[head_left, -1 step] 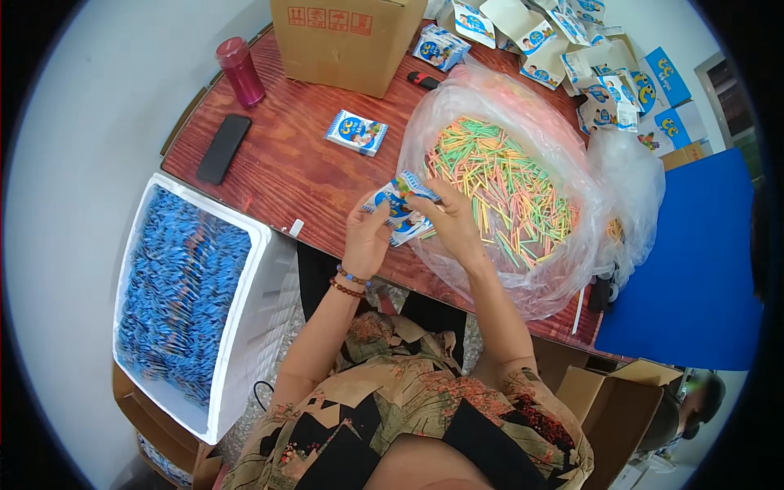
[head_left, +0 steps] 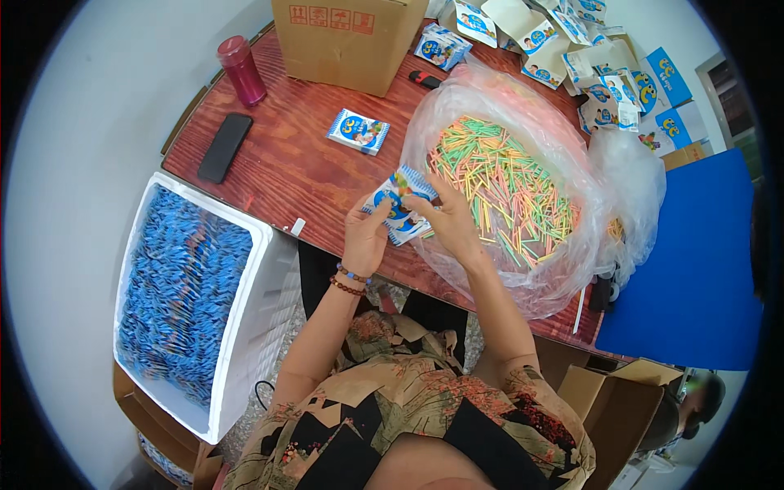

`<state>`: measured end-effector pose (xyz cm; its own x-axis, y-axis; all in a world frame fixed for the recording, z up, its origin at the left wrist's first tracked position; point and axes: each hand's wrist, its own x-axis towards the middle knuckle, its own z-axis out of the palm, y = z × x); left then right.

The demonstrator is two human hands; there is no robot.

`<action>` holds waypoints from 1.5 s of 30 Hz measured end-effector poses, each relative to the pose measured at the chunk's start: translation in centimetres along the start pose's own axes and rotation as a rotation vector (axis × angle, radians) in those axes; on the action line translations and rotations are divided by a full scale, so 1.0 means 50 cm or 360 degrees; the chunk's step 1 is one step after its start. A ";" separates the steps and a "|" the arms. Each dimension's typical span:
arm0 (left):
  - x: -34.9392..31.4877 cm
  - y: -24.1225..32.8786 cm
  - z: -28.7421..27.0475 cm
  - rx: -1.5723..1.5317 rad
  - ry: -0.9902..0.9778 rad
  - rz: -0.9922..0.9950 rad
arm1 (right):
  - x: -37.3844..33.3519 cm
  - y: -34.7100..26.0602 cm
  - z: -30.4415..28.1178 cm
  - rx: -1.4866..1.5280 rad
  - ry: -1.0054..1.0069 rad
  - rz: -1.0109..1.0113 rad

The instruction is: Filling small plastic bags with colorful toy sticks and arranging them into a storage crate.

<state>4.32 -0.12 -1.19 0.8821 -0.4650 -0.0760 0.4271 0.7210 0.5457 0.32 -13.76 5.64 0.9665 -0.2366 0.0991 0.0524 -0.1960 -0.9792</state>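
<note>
A blue-and-white printed packet (head_left: 411, 183) is held between my two hands above the table's near edge. On its left side, my left hand (head_left: 364, 238) pinches it, thumb on the front. From the right, my right hand (head_left: 453, 227) grips it, with the thumb across the face. Whether anything is inside cannot be told. Just right of my right hand lies a big clear plastic bag (head_left: 425, 255), its mouth spread wide around many thin pink, green and yellow sticks (head_left: 502, 184). A similar packet (head_left: 358, 131) rests flat beyond my hands.
Left of the table stands a white foam box (head_left: 263, 245) full of blue packets (head_left: 184, 294). On the tabletop (head_left: 286, 155) are a black phone (head_left: 224, 147), a pink bottle (head_left: 242, 73), a cardboard box (head_left: 347, 49) and stacked packets (head_left: 442, 46). Printed cartons (head_left: 563, 41) pile up far right.
</note>
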 end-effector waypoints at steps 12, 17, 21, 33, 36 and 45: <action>0.065 0.044 -0.080 0.0906 0.0815 0.0796 | 0.225 0.112 0.102 -0.0221 -0.0089 0.0232; 0.068 0.032 -0.093 0.1662 0.0714 0.0876 | 0.249 0.144 0.090 -0.0301 0.0009 0.0302; 0.031 0.030 -0.066 0.2173 0.0547 0.0695 | 0.148 0.110 -0.010 -0.0253 0.0299 0.0098; 0.044 -0.023 -0.069 0.3128 0.0080 0.1033 | 0.012 0.137 -0.077 -0.0806 0.0189 0.0002; 0.045 -0.014 -0.047 0.3168 -0.0084 0.1129 | 0.039 0.155 -0.084 -0.0821 0.0160 -0.0161; 0.040 0.004 0.005 0.1035 0.0189 0.0161 | 0.021 0.147 -0.104 0.0346 -0.0105 0.0012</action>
<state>6.15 -1.02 -1.02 0.9432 -0.3250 -0.0691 0.1672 0.2844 0.9440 0.42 -20.42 -0.55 0.9810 -0.1734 0.0870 0.0914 0.0172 -0.9957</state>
